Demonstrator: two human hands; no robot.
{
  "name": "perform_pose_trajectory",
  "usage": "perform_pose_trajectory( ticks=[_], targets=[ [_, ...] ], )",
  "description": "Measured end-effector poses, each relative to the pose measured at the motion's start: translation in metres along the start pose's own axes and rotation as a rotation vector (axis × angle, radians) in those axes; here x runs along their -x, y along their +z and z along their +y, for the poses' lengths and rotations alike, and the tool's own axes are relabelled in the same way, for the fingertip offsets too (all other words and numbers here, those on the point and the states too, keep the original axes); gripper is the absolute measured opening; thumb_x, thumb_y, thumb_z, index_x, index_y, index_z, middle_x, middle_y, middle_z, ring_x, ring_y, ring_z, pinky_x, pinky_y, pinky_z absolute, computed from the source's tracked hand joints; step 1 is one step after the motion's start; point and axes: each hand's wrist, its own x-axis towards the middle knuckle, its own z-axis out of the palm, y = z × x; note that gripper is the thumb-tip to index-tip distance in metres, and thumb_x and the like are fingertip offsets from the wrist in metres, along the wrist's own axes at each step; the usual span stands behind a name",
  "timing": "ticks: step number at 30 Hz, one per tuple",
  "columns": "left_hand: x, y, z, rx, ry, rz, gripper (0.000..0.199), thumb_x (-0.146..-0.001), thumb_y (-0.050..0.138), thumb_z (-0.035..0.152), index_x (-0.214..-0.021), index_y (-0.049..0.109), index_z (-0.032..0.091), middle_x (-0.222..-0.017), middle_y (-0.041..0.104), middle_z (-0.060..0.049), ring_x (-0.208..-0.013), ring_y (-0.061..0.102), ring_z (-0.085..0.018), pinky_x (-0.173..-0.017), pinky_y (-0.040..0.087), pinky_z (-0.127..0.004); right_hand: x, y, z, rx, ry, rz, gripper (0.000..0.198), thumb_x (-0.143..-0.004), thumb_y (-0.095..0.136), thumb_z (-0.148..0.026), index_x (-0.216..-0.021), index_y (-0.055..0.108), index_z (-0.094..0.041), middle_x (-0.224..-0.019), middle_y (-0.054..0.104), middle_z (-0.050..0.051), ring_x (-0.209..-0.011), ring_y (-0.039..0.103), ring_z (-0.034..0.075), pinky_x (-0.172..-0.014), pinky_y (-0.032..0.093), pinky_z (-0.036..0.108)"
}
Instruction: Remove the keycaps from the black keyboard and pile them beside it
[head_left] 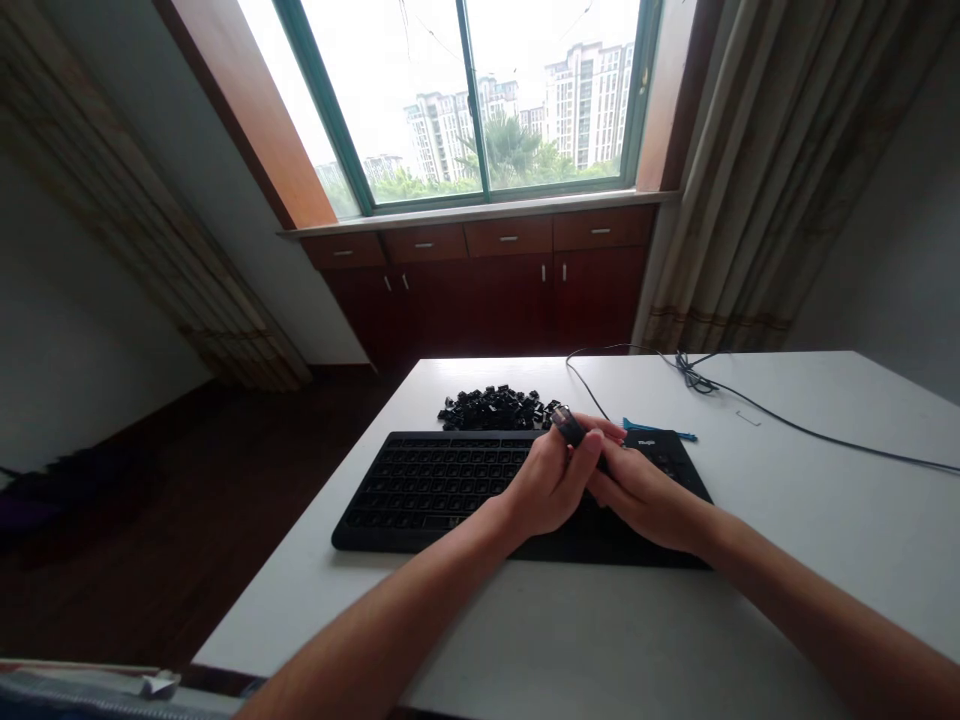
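A black keyboard (439, 480) lies on the white table with rows of bare key wells showing on its left and middle. Over its right half, my left hand (546, 478) is closed round a small black tool (568, 426) that has thin wire-like ends at its top. My right hand (637, 490) meets the left one, its fingers closed about the lower part of the same tool. The exact grip between the palms is hidden. Behind the keyboard sits a heap of black keycaps (495, 409).
A blue slim tool (682, 435) lies behind the keyboard's right end. A black cable (787, 415) with a bundled knot runs across the white table (840, 510) to the right. Near it is a small bent wire (748, 419). Cabinets (480, 295) stand under the window.
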Motion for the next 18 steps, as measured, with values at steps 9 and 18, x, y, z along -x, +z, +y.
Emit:
perform_pose_trajectory(
  ticks=[9, 18],
  targets=[
    [-0.0003, 0.0036, 0.0020, -0.130, 0.170, -0.012, 0.016, -0.105, 0.042, 0.028, -0.107, 0.053, 0.017, -0.118, 0.067, -0.014, -0.108, 0.067, -0.022, -0.098, 0.055, -0.042, 0.0021, 0.0075, 0.0032, 0.208, -0.119, 0.026, 0.036, -0.102, 0.045, -0.021, -0.137, 0.055, -0.024, -0.115, 0.068, 0.012, -0.098, 0.066, 0.027, -0.087, 0.054, 0.043],
    [0.0016, 0.0015, 0.0022, -0.189, 0.262, -0.054, 0.007, -0.103, 0.043, 0.022, -0.107, 0.048, 0.019, -0.122, 0.064, -0.013, -0.110, 0.066, -0.021, -0.097, 0.055, -0.040, 0.0053, 0.0052, 0.0049, 0.262, -0.165, -0.006, 0.037, -0.104, 0.040, -0.021, -0.139, 0.053, -0.022, -0.128, 0.067, 0.013, -0.116, 0.064, 0.028, -0.099, 0.052, 0.046]
  ],
)
